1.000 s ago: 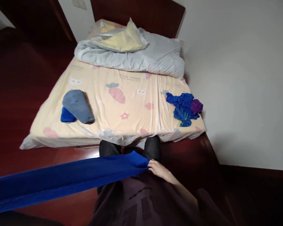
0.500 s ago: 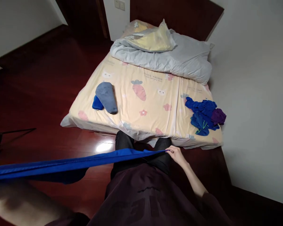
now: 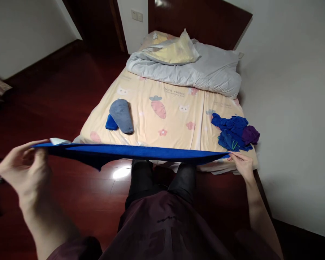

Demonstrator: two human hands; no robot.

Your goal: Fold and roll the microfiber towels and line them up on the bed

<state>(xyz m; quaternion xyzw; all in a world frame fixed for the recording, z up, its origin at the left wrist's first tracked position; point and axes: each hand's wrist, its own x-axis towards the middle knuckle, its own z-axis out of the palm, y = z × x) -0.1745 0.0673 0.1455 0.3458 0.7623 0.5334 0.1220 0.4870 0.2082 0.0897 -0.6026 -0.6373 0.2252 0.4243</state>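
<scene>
Head view, left hand (image 3: 34, 166), right hand (image 3: 243, 165), fingers pinched on blue cloth (image 3: 151, 152), underside apparently shadowed

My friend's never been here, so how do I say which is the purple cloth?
Find the bed, then the crumpled blue pile near its front right corner, by the wall. The purple cloth is bunched at the pile's right end, the only purple one there.

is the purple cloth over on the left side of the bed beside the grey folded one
No, the purple cloth lies at the bed's right side, against the crumpled blue pile.
</scene>
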